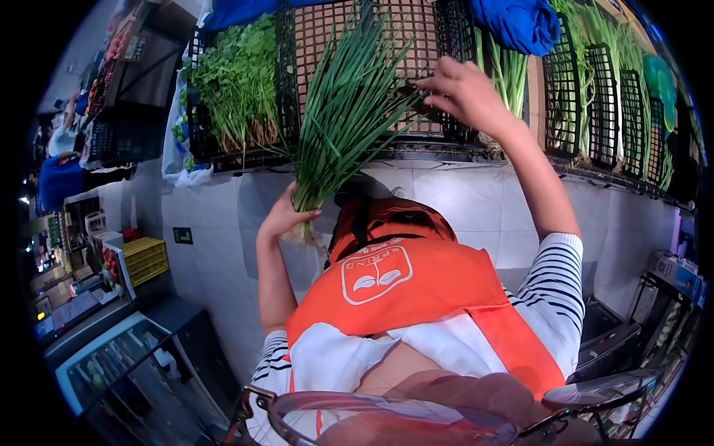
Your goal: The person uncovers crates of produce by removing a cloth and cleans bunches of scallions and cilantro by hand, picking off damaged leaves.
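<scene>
My left hand [288, 213] is closed round the pale, rooted base of a bunch of thin spring onions [346, 104]. Their long green leaves fan upward over a black mesh crate [312, 30] with a brown lining. Beside the leaf tips, on the right, my right hand [465, 93] hovers over that crate with its fingers bent and apart. Nothing clearly shows in it. Whether its fingertips touch a leaf, I cannot tell.
Leafy herbs [242, 82] with roots fill a crate on the left. Stalky greens [513, 78] and a blue cloth [517, 26] lie to the right, beside more black crates [602, 97]. A yellow basket [145, 260] stands at far left, above a glass-topped cabinet [111, 364].
</scene>
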Tool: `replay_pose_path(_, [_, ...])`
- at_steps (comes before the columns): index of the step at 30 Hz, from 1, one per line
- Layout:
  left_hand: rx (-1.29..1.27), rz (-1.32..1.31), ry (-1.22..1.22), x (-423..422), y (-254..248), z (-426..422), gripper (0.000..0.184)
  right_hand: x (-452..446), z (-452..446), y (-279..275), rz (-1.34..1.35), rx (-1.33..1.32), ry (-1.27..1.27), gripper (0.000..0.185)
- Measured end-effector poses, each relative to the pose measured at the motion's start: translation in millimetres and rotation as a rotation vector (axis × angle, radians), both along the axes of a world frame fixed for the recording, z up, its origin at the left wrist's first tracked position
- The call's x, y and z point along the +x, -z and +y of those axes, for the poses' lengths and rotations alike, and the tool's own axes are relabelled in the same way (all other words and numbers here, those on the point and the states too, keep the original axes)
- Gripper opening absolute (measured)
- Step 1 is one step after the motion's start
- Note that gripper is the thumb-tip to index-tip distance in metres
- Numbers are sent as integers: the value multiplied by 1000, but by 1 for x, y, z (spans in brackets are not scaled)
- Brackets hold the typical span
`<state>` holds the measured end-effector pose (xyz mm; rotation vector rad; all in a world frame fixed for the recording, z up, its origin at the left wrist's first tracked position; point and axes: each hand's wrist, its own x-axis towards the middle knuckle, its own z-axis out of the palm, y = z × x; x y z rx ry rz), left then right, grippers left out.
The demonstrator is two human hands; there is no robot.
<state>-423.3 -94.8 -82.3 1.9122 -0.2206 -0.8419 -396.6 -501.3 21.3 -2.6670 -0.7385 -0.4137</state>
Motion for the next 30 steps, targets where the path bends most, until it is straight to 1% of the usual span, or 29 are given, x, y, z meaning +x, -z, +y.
replay_pose_path(1, [-15,11,6,1,1,0,74,4,3,9,-30,-10,-83,25])
replay_pose_path(4, [-49,40,12,2,3,2,74,8,12,21,-4,-88,-158,25])
replay_pose_path(5, [-53,47,5,1,2,1,73,10,12,20,8,-127,-192,19])
replay_pose_path(8, [-77,94,-31,-1,4,3,74,12,11,22,4,-18,-217,13])
replay_pose_path(11, [-90,104,-30,-1,1,1,75,14,14,21,73,48,-145,12])
replay_pose_path(14, [-87,100,-31,-1,0,0,75,18,24,36,131,349,-2,14])
replay_pose_path(15, [-85,101,-35,-1,0,0,76,21,25,38,201,485,85,18])
replay_pose_path(16, [-71,87,-25,0,0,1,75,25,21,34,336,653,222,19])
replay_pose_path(18, [-45,59,-6,1,-2,2,75,33,6,19,227,733,249,21])
replay_pose_path(20, [-29,75,-5,3,2,5,74,34,-7,-2,191,706,182,21])
replay_pose_path(21, [-21,85,-3,2,4,5,74,30,-15,-11,320,645,133,23])
replay_pose_path(24, [-41,125,-33,2,2,3,73,16,-19,-11,476,458,46,18])
replay_pose_path(25, [-32,127,-42,1,1,3,73,12,-19,-8,541,277,45,14])
replay_pose_path(26, [-23,128,-50,1,0,2,73,9,-19,17,282,204,-79,14])
replay_pose_path(28, [-28,134,-60,0,0,2,73,-1,-5,23,364,76,-23,16])
replay_pose_path(30, [-54,146,-61,1,0,2,73,-5,7,27,261,11,24,15])
